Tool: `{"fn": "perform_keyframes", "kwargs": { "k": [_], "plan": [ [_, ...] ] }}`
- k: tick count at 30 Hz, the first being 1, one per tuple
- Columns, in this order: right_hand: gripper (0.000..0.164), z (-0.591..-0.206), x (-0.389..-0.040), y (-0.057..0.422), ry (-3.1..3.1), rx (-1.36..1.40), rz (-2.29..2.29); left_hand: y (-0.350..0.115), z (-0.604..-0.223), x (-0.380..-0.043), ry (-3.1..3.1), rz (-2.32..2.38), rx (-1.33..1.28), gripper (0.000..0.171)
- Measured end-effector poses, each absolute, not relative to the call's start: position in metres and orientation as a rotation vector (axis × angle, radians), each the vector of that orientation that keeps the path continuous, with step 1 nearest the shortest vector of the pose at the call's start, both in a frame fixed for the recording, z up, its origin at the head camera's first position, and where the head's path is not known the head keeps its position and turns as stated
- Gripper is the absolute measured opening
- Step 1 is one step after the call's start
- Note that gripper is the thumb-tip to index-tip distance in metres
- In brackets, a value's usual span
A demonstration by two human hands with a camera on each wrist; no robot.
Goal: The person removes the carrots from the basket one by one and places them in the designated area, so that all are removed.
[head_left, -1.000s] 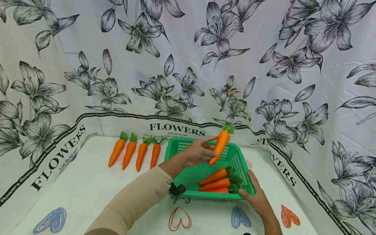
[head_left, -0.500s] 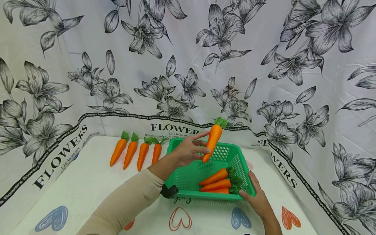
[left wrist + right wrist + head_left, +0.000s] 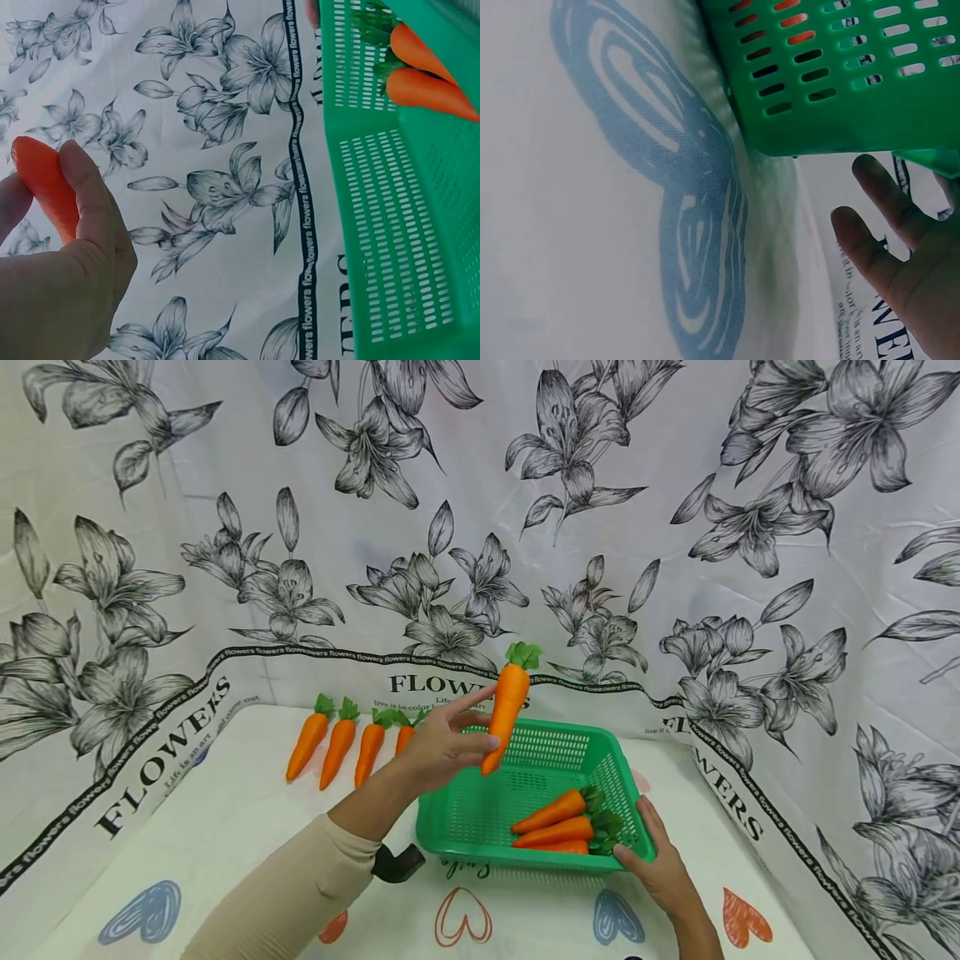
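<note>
Left hand [image 3: 442, 745]: thumb and fingers pinch one carrot [image 3: 508, 702] near its lower, narrow end; carrot tilted, leafy top up and leaning right, raised clear of the green basket [image 3: 476, 810]; in the head view it overlaps the basket's far left part. Right hand [image 3: 663, 870]: fingers spread, thumb apart from them, at the basket's near right corner, well apart from the held carrot; firmness of contact cannot be told. Inside the basket, just beside this hand: three carrots [image 3: 553, 833] lying together, leaves toward the right wall, nearest one partly hidden by the rim; left of the basket: a row of four carrots [image 3: 340, 747] on the white table [image 3: 240, 835], leaves away from the person, rightmost partly covered by the left hand.
</note>
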State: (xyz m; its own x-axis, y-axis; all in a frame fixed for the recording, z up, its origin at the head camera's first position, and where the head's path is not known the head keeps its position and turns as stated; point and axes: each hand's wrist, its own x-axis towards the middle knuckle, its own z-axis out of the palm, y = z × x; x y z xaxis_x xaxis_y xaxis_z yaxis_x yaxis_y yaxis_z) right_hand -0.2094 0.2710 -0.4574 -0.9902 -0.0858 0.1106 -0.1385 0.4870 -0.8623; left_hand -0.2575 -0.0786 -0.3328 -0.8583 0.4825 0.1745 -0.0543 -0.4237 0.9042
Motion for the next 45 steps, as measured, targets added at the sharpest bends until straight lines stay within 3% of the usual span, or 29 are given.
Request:
{"fn": "perform_keyframes", "kwargs": {
  "k": [14,32,45],
  "plan": [
    [0.077,-0.487,-0.224,0.285,-2.668,0.208,1.540,-0.119,-0.345,-0.225,1.537,2.409,0.555,0.065],
    [0.078,-0.489,-0.225,0.288,-2.671,0.199,1.536,-0.134,-0.340,-0.199,1.497,2.475,0.660,0.063],
    [0.078,-0.486,-0.224,0.288,-2.669,0.194,1.543,-0.155,-0.342,-0.174,1.520,2.528,0.579,0.063]
  ]
}}
